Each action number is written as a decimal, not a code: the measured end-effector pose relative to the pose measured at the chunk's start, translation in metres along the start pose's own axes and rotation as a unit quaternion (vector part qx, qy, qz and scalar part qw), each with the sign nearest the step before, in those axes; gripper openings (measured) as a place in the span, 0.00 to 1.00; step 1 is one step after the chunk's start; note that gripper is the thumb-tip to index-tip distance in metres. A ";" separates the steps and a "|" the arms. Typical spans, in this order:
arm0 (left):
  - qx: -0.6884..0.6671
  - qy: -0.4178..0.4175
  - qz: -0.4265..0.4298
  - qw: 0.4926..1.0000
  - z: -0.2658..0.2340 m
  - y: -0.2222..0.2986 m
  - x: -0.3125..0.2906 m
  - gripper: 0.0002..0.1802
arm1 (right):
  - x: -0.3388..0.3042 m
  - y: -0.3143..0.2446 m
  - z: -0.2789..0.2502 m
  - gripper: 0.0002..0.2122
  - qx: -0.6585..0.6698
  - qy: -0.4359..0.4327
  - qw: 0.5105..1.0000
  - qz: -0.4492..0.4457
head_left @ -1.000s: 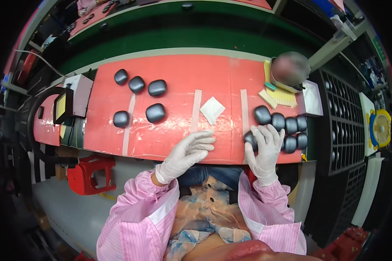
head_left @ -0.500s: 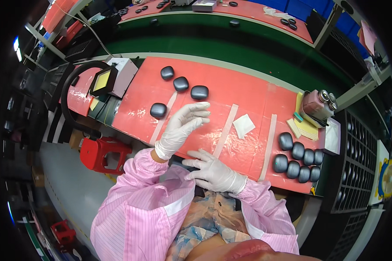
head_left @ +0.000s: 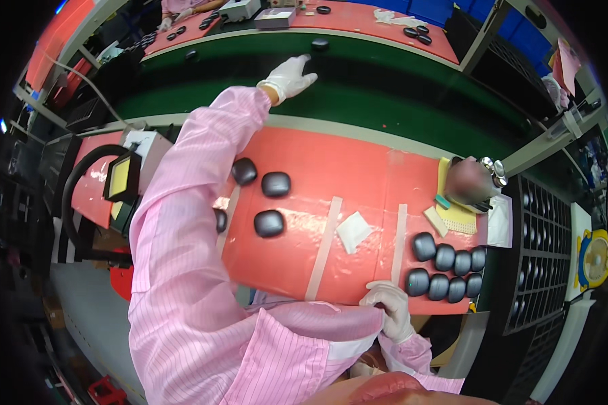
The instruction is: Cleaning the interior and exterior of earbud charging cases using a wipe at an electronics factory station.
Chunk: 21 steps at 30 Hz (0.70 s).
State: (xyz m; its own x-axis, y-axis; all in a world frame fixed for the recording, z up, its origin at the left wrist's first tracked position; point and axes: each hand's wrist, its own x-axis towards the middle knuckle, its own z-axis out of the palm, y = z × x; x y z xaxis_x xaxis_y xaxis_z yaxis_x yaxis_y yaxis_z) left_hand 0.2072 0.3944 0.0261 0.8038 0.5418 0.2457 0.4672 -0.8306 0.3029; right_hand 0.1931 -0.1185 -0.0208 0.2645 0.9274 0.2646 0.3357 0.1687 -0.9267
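My left hand [head_left: 290, 78], in a white glove, reaches far over the green conveyor belt [head_left: 209, 86], its fingers spread and nothing visible in them. Just beyond its fingertips lies a dark rounded case [head_left: 319, 44]. On the red mat [head_left: 344, 155] sit more such cases: one near my sleeve [head_left: 244, 171], one beside it [head_left: 275, 183], another nearer to me [head_left: 270, 223], and one partly covered by my arm [head_left: 221, 220]. My right hand [head_left: 390, 307], also gloved, rests at the mat's front edge with loosely bent fingers, apart from the cases; no object shows in it.
Two rows of dark cases [head_left: 444, 258] lie on the right of the mat, near a white cloth [head_left: 353, 232] and a pump-top container [head_left: 467, 181]. A black rack [head_left: 544, 250] stands at far right, a framed lamp [head_left: 118, 177] at left. Another person's hand [head_left: 165, 25] shows beyond the belt.
My left hand has gone from over the mat out across the belt, uncovering a case where it was. My right hand has shifted right along the mat's edge. The whole view has shifted.
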 end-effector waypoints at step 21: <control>-0.401 -0.073 -0.054 0.912 0.071 0.066 0.074 0.28 | 0.003 0.010 -0.006 0.12 0.067 0.103 0.991 0.052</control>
State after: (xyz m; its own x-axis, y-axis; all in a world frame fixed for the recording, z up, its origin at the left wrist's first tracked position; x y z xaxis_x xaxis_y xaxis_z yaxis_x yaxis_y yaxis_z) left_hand 0.3236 0.3703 -0.0010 0.8365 0.5439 0.0669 0.1745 -0.3801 0.9083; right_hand 0.2030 -0.1163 -0.0276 0.4745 0.8568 0.2019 0.1784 0.1311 -0.9752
